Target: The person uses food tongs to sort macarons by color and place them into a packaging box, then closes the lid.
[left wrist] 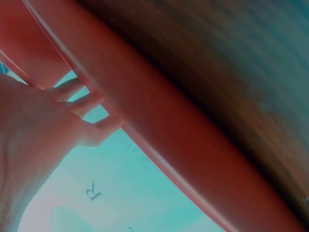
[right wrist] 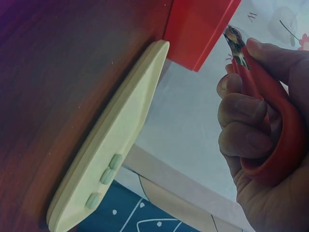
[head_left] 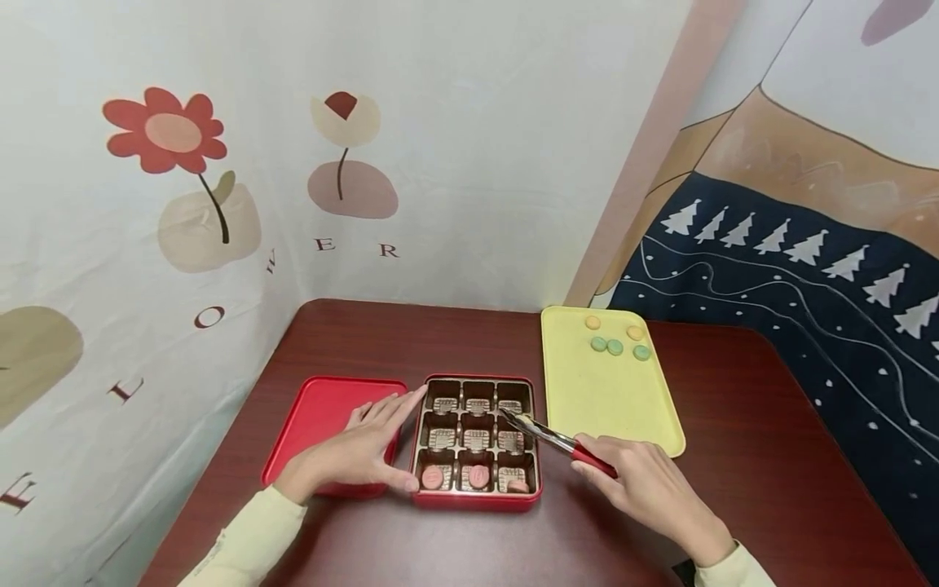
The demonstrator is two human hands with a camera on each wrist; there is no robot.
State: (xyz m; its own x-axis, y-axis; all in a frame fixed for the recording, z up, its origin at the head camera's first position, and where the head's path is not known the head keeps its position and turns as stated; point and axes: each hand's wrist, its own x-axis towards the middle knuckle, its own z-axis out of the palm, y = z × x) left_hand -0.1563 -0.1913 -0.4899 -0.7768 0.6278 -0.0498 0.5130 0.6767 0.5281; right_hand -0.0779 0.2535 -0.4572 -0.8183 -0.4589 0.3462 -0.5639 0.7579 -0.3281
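My right hand (head_left: pixel 638 481) grips tongs (right wrist: pixel 263 82) by their red handles. The metal tips of the tongs reach over the right column of a red box (head_left: pixel 477 503) with a nine-compartment insert; whether they pinch anything I cannot tell. Each front compartment has one pink round sweet (head_left: pixel 478 476), the right-hand one standing on edge against the front wall. Along the box's left side rests my left hand (head_left: pixel 359 452), fingers extended, index near the back corner and thumb at the front corner. In the left wrist view, its fingertips meet the red rim (left wrist: pixel 111 108).
Behind and to the right of the box lies a yellow tray (head_left: pixel 605 399) holding two orange-yellow rounds (head_left: pixel 592 323) and three green rounds (head_left: pixel 614 347). A red lid (head_left: pixel 330 408) lies left of the box, partly under my left hand. Printed cloth hangs behind the brown table (head_left: pixel 734 408).
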